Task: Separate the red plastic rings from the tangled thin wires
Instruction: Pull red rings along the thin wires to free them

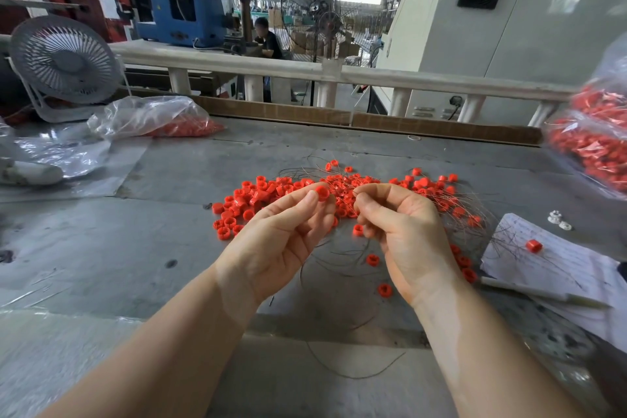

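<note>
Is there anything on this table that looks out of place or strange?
One red ring lies alone on the paper sheet at right, with stray wires, away from the main pile. A few rings also lie scattered nearer the person. Nothing looks damaged.

Red ring (322, 192) pinched in left hand (281, 237), wires (342, 187) in right hand (403, 234).

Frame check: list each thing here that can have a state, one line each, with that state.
Left hand: pinching one red ring, lifted off the table.
Right hand: pinching thin wires.
Ring pile: loose on the table, partly tangled with wire.
Left bag: lying flat, partly filled with rings.
Right bags: full of rings.
Small fan: blades look still.
</note>
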Motion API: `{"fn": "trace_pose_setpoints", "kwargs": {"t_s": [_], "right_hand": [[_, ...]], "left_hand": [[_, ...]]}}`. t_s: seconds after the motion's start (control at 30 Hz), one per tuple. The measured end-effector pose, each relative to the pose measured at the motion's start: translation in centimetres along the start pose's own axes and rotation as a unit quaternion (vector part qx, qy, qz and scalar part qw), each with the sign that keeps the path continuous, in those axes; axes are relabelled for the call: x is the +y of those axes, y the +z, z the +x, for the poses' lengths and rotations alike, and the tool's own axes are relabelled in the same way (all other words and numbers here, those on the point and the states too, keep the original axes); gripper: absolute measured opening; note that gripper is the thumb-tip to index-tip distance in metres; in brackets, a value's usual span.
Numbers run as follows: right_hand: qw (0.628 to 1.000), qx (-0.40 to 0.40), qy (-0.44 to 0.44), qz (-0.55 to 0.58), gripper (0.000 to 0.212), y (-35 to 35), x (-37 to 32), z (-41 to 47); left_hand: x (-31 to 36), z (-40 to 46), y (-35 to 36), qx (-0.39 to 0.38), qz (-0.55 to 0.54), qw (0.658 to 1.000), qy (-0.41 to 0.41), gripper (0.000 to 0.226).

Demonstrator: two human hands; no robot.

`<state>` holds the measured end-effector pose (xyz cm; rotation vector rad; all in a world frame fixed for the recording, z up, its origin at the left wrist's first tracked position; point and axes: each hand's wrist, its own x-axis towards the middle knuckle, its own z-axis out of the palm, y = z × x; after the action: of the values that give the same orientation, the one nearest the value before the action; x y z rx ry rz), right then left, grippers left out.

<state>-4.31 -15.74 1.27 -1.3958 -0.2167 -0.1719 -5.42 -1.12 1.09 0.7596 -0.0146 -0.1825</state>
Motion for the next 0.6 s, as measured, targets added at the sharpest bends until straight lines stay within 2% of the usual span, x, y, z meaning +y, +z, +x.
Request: {"fn": "trace_pose_setpoints", "kwargs": {"t_s": [0.23, 0.6], "right_hand": [[1.0, -0.005, -0.004, -0.008, 0.026, 0.06, 0.02, -0.06], [1.0, -0.009, -0.003, -0.008, 0.025, 0.01, -0.13, -0.11]], "left_hand": [[-0.07, -0.08, 0.07, -0.026, 0.002, 1.0, 0.012, 0.023], [0.01, -0.02, 0.19, -0.017, -0.011, 1.0, 0.004, 0.026]]}}
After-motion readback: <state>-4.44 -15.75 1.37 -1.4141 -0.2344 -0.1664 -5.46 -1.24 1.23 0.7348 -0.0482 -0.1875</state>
